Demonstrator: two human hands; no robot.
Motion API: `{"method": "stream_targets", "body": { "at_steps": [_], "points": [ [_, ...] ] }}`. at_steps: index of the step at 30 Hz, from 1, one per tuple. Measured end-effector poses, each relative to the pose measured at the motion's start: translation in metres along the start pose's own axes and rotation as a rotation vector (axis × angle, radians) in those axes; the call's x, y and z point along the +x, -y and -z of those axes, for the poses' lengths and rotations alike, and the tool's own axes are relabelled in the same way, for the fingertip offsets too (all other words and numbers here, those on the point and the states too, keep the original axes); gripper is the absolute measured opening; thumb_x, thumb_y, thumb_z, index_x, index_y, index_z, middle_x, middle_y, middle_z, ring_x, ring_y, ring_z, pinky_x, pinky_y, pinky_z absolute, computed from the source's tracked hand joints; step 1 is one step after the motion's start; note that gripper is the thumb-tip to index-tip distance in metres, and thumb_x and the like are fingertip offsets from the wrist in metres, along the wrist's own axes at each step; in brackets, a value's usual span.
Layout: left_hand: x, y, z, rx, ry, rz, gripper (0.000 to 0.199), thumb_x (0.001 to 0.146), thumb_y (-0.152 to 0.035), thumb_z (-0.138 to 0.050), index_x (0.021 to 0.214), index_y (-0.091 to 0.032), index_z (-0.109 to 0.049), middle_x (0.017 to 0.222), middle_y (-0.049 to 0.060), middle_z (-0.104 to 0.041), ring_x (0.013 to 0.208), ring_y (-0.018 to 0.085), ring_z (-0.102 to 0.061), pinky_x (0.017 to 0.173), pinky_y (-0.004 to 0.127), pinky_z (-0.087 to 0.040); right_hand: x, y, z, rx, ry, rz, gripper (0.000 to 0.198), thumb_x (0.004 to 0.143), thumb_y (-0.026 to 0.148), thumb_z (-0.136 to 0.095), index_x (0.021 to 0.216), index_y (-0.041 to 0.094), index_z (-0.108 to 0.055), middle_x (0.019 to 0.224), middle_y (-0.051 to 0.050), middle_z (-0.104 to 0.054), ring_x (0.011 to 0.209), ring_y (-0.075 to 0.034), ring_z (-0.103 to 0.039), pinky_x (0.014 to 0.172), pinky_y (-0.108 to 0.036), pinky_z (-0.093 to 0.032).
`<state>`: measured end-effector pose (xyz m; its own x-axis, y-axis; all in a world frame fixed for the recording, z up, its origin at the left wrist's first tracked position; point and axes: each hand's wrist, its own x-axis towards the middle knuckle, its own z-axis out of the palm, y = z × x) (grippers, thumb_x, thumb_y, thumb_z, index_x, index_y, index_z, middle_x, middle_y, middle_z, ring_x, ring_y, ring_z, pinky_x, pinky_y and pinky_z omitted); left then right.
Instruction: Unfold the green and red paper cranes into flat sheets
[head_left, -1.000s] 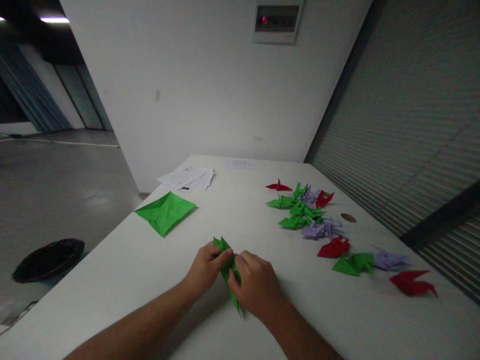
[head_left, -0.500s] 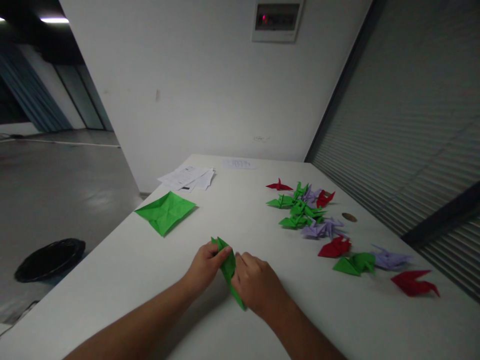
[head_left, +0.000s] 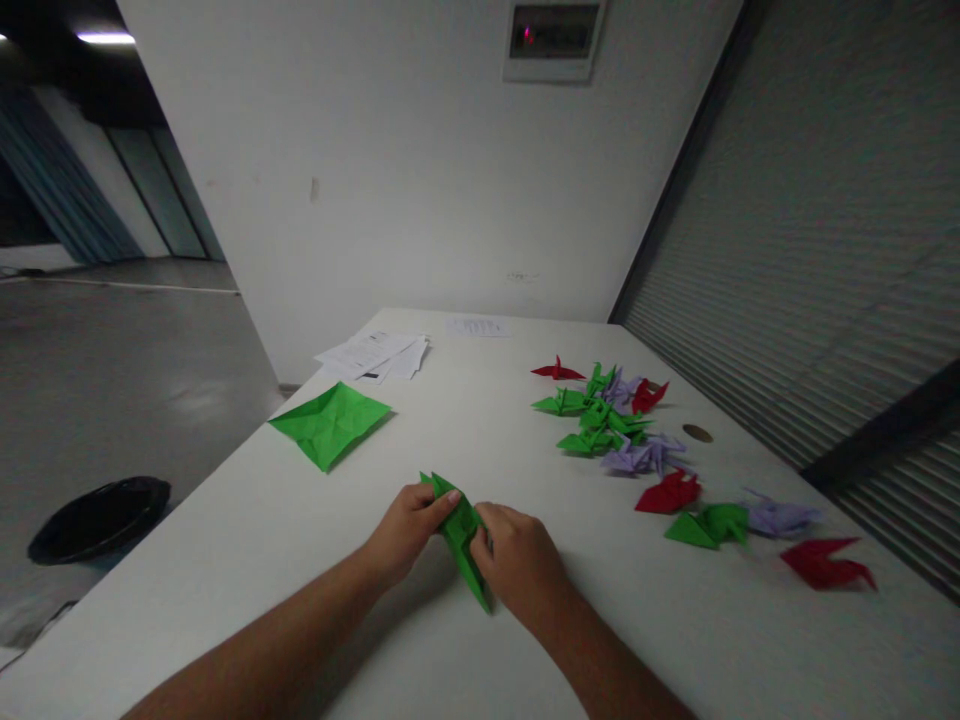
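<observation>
Between my hands is a piece of folded green origami paper (head_left: 466, 552), long and narrow, with two points at its upper end and one at its lower end. My left hand (head_left: 409, 528) pinches the upper part, thumb on top. My right hand (head_left: 517, 555) is closed at the right edge, its thumb and bent fingers gripping the middle of the fold. Some fingertips are hidden behind the paper. Ahead and to the left lies a creased green paper sheet (head_left: 331, 425), spread out on the white table (head_left: 450, 420).
On the right lie several folded paper cranes, among them a red crane (head_left: 827, 563), a green crane (head_left: 709, 525) and a purple crane (head_left: 780, 515). Printed papers (head_left: 375, 355) rest at the back left. A black-lined bin (head_left: 99, 520) stands on the floor beyond the left edge.
My right hand has shifted slightly right and its thumb has drawn back, so more of the paper's middle shows, opened a little. My left hand keeps its pinch.
</observation>
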<state>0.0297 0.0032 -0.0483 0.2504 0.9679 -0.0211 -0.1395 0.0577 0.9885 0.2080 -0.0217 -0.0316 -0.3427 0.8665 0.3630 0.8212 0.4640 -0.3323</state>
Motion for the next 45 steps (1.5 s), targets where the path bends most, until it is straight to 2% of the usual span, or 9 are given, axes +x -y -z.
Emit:
{"method": "stream_targets", "body": {
  "at_steps": [3,8,10,12,17,24,34,38,45],
  "points": [
    [0.003,0.002,0.006,0.123,-0.030,-0.063,0.036,0.083,-0.048,-0.077,0.085,-0.014,-0.065,0.078,0.002,-0.059,0.073,0.017,-0.055,0.067,0.029,-0.047,0.005,-0.003,0.003,0.210,0.045,-0.092,0.018,0.083,0.006,-0.055,0.073,0.019,-0.061,0.062,0.002,-0.061,0.058,-0.013,-0.056,0.058,-0.025,-0.032],
    [0.002,0.002,0.013,0.590,-0.396,-0.465,0.053,0.066,-0.026,-0.088,0.109,-0.021,-0.058,0.110,0.006,-0.052,0.094,0.021,-0.055,0.071,0.029,-0.049,0.007,-0.009,0.000,0.442,-0.032,-0.244,0.017,0.084,0.014,-0.053,0.068,0.019,-0.059,0.053,0.004,-0.049,0.049,-0.012,-0.045,0.051,-0.024,-0.027],
    [-0.001,-0.001,0.014,0.775,-0.377,-0.619,0.036,0.075,-0.020,-0.082,0.104,-0.021,-0.061,0.110,0.007,-0.051,0.098,0.022,-0.054,0.078,0.032,-0.049,0.006,-0.009,0.000,0.508,-0.049,-0.258,0.017,0.085,0.018,-0.052,0.069,0.019,-0.060,0.053,0.004,-0.050,0.050,-0.012,-0.045,0.050,-0.024,-0.028],
    [-0.006,-0.005,0.013,0.895,-0.201,-0.698,0.012,0.088,-0.015,-0.068,0.099,-0.021,-0.065,0.100,0.006,-0.055,0.092,0.020,-0.055,0.078,0.031,-0.048,0.005,-0.008,-0.001,0.545,-0.063,-0.250,0.018,0.085,0.020,-0.052,0.069,0.020,-0.059,0.053,0.004,-0.050,0.050,-0.012,-0.046,0.050,-0.024,-0.028],
    [-0.011,-0.014,0.010,0.950,0.108,-0.593,0.023,0.094,-0.012,-0.053,0.109,-0.020,-0.068,0.085,0.004,-0.059,0.074,0.016,-0.056,0.068,0.027,-0.043,0.005,-0.009,0.000,0.588,-0.084,-0.206,0.021,0.090,0.026,-0.051,0.073,0.020,-0.060,0.055,0.003,-0.050,0.053,-0.013,-0.047,0.050,-0.023,-0.031],
    [-0.008,-0.020,0.011,0.927,0.160,-0.377,0.009,0.085,-0.020,-0.063,0.094,-0.020,-0.060,0.072,-0.004,-0.053,0.064,0.014,-0.049,0.061,0.025,-0.037,0.004,-0.014,-0.004,0.629,-0.058,-0.186,0.018,0.090,0.027,-0.051,0.078,0.020,-0.061,0.057,0.003,-0.052,0.053,-0.013,-0.049,0.050,-0.023,-0.034],
    [-0.006,-0.009,0.006,0.701,0.119,-0.297,0.024,0.073,-0.012,-0.069,0.092,-0.020,-0.056,0.078,-0.004,-0.060,0.069,0.013,-0.057,0.062,0.023,-0.046,0.006,-0.013,-0.003,0.875,0.023,-0.296,0.017,0.088,0.034,-0.054,0.079,0.021,-0.059,0.057,0.004,-0.055,0.048,-0.014,-0.056,0.047,-0.023,-0.040],
    [-0.007,-0.006,0.005,0.799,0.043,-0.371,0.024,0.077,-0.009,-0.064,0.098,-0.019,-0.060,0.079,-0.001,-0.064,0.068,0.014,-0.060,0.064,0.024,-0.049,0.006,-0.012,-0.002,0.898,0.016,-0.321,0.017,0.087,0.035,-0.056,0.078,0.020,-0.059,0.055,0.005,-0.054,0.045,-0.013,-0.055,0.046,-0.022,-0.041],
    [-0.007,-0.002,0.014,1.241,-0.029,-0.767,0.034,0.091,-0.010,-0.054,0.122,-0.015,-0.064,0.102,0.014,-0.071,0.088,0.024,-0.068,0.079,0.036,-0.058,0.008,-0.013,-0.011,0.979,0.034,-0.369,0.019,0.085,0.036,-0.059,0.074,0.021,-0.056,0.051,0.006,-0.052,0.041,-0.011,-0.049,0.041,-0.021,-0.036]
  ]
}}
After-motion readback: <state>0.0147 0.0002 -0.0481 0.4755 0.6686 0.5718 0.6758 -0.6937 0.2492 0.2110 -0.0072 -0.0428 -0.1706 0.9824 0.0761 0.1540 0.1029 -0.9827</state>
